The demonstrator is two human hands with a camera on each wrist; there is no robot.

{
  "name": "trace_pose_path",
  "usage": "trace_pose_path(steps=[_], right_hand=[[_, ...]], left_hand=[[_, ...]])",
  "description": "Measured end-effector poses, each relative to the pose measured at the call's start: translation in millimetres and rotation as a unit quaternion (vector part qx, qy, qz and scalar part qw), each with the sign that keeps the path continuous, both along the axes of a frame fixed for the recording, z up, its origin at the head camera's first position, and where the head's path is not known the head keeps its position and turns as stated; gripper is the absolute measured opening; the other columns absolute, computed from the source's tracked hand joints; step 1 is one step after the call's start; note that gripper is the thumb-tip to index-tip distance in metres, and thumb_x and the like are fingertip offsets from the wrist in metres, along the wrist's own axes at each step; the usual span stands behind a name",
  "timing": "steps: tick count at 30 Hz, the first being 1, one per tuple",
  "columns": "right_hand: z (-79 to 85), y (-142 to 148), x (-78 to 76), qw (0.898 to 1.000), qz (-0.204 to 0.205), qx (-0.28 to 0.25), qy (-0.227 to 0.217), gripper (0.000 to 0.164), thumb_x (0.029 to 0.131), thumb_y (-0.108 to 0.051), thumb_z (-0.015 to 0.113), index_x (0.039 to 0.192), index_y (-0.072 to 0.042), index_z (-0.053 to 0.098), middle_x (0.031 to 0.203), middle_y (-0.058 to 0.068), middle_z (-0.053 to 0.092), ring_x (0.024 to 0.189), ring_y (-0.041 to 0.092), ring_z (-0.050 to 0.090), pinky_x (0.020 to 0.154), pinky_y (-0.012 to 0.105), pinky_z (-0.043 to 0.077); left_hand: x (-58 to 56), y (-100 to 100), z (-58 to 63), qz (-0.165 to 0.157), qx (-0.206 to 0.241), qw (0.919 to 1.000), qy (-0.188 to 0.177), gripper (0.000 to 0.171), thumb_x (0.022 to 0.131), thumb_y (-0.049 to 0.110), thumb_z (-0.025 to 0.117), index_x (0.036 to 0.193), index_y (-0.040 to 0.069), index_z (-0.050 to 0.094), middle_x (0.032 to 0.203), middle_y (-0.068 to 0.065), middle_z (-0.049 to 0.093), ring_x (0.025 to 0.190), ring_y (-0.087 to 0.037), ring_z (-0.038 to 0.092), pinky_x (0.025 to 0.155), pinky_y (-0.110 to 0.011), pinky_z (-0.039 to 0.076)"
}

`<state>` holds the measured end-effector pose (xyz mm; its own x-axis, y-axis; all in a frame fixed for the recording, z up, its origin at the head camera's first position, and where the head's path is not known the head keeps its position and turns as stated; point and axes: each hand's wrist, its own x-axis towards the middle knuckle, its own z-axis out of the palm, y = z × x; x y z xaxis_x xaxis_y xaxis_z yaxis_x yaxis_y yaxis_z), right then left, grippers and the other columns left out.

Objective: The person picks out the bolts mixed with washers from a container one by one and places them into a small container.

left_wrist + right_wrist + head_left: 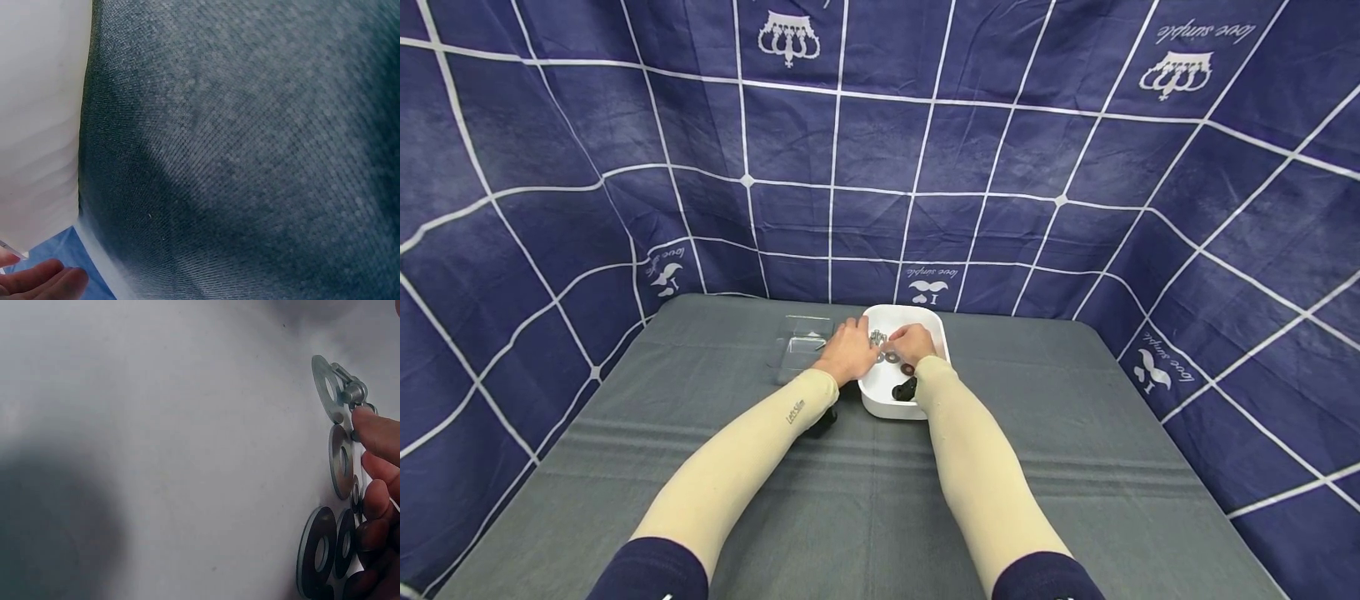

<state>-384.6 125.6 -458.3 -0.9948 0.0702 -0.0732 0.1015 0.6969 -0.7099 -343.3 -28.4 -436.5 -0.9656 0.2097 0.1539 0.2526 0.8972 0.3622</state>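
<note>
My right hand (915,342) reaches inside a white plastic bin (898,412), fingers bent down among metal parts. In the right wrist view one fingertip (369,428) touches or overlaps a silvery fitting (354,392), which looks like a wing nut. Flat washers (341,462) of several sizes lie beside those fingers; whether they pinch one is hidden. Small silvery hardware (877,337) is bunched between both hands. My left hand (850,348) lies over the bin's left rim, fingers extended loosely. In the left wrist view its fingers (53,282) show past the bin's outer wall (44,112).
Black parts (904,389) lie at the near end of the bin. A clear plastic box (805,343) stands left of the left hand. Something black (825,421) sits under the left forearm. Grey cloth covers the table (1060,400); a blue checked curtain (880,133) surrounds it.
</note>
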Motion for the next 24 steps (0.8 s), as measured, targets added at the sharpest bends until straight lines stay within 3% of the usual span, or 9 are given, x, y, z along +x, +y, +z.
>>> trace_pose_path(steps=[12, 24], right_hand=[[1.8, -2.8, -2.0, 1.0, -0.003, 0.008, -0.011, 0.013, 0.083, -0.017, 0.079, 0.093, -0.009, 0.078, 0.08, 0.004, 0.069, 0.057, 0.012, 0.057, 0.046, 0.024, 0.049], [3.2, 2.2, -1.8, 0.998, 0.004, 0.049, 0.024, 0.012, 0.083, -0.012, 0.072, 0.087, -0.005, 0.079, 0.08, 0.006, 0.073, 0.061, 0.013, 0.058, 0.052, 0.022, 0.044]], left_hand=[[1.1, -3.2, 1.0, 0.004, 0.009, 0.9999, -0.001, 0.061, 0.095, 0.029, 0.058, 0.144, -0.001, 0.041, 0.128, -0.024, 0.054, 0.121, -0.039, 0.056, 0.099, -0.052, 0.05], [-0.5, -1.3, 0.8, -0.002, 0.001, 1.0, 0.005, 0.06, 0.093, 0.028, 0.055, 0.143, -0.002, 0.042, 0.127, -0.024, 0.055, 0.119, -0.039, 0.057, 0.099, -0.051, 0.05]])
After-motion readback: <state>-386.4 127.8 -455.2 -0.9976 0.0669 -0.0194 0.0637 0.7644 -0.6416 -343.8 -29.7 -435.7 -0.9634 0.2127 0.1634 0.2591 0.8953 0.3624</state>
